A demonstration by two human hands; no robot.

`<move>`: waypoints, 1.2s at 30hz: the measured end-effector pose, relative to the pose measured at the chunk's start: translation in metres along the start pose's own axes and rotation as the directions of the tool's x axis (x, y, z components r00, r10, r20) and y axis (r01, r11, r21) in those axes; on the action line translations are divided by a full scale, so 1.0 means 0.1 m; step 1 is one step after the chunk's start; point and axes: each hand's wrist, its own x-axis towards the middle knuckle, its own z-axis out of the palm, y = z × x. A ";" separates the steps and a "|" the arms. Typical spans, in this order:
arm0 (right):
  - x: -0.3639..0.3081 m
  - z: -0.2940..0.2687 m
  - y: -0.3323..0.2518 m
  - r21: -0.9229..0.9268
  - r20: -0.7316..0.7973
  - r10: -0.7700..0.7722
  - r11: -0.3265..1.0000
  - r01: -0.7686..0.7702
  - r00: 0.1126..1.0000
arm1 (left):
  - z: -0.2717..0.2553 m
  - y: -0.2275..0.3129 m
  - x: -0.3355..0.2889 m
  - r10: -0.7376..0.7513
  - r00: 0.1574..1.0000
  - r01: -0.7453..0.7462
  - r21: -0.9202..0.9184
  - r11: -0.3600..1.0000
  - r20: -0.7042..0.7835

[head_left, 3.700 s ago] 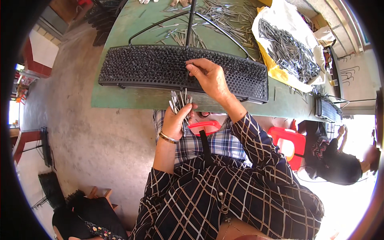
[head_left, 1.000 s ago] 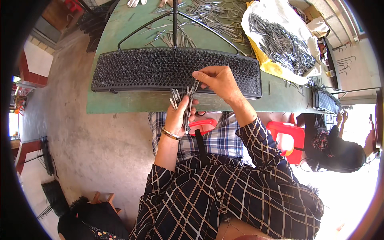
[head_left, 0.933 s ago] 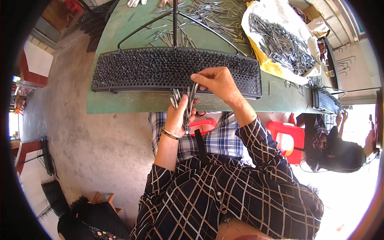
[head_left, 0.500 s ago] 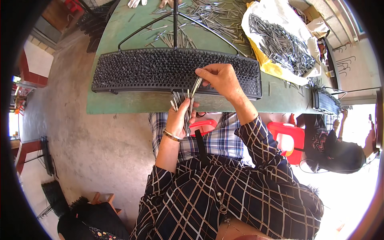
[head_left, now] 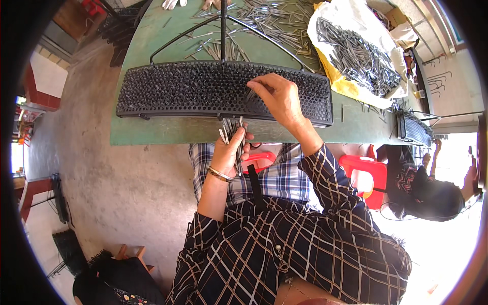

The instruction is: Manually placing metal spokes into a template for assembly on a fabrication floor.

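Observation:
A long black perforated rack (head_left: 168, 91) lies across the green table (head_left: 162, 131), with a thin black wire frame rising behind it. My left hand (head_left: 230, 150), a bangle at the wrist, grips a bundle of thin metal pins (head_left: 233, 128) upright at the table's near edge. My right hand (head_left: 277, 95) rests on the rack's right half, fingertips pinched on one pin at the holes.
Loose metal pins (head_left: 264, 20) are scattered on the far side of the table. A heap of pins lies on a white and yellow sheet (head_left: 356, 51) at the right. Another person (head_left: 427, 188) sits at the right beside a red plastic stool (head_left: 363, 178). A second small rack (head_left: 414, 129) is there.
My right hand took a pin from the bundle in my left hand and carried it up onto the rack. The left hand stayed in place.

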 end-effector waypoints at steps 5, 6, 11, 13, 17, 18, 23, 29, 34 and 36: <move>0.00 0.00 0.02 -0.041 0.062 -0.040 0.998 0.043 0.997 | -0.01 0.00 0.00 -0.012 1.000 0.012 -0.007 1.000 -0.005; 0.01 0.00 0.01 -0.029 0.074 -0.049 0.998 0.052 0.996 | -0.01 0.00 0.00 -0.012 1.000 0.012 -0.006 1.000 -0.004; -0.01 0.06 -0.04 -0.016 0.025 -0.106 0.994 0.107 0.994 | 0.01 0.01 0.00 -0.014 1.000 0.014 -0.003 1.000 -0.004; -0.03 0.08 -0.05 -0.027 -0.008 -0.092 0.995 0.092 0.996 | 0.01 0.01 0.00 -0.010 1.000 0.010 0.000 1.000 -0.003; -0.03 0.08 -0.06 -0.079 -0.005 -0.089 0.993 0.088 0.996 | 0.01 0.02 0.00 -0.012 1.000 0.012 -0.002 1.000 -0.003; -0.02 0.07 -0.04 -0.091 0.005 -0.115 0.989 0.115 0.993 | 0.01 0.02 -0.01 -0.012 1.000 0.012 -0.002 1.000 -0.004; 0.01 0.02 -0.07 -0.132 0.067 -0.202 0.969 0.210 0.977 | 0.02 0.03 -0.02 0.002 1.000 -0.002 0.002 1.000 0.008; 0.00 0.01 -0.09 -0.202 0.039 -0.209 0.956 0.212 0.977 | 0.04 0.04 -0.03 -0.010 1.000 0.009 0.047 0.999 0.012; 0.02 0.00 -0.08 -0.249 0.055 -0.226 0.940 0.233 0.973 | 0.03 0.04 -0.02 -0.014 1.000 0.014 0.026 1.000 -0.002; 0.02 0.00 -0.08 -0.238 0.053 -0.217 0.945 0.223 0.975 | 0.03 0.04 -0.01 -0.016 1.000 0.016 0.000 1.000 -0.009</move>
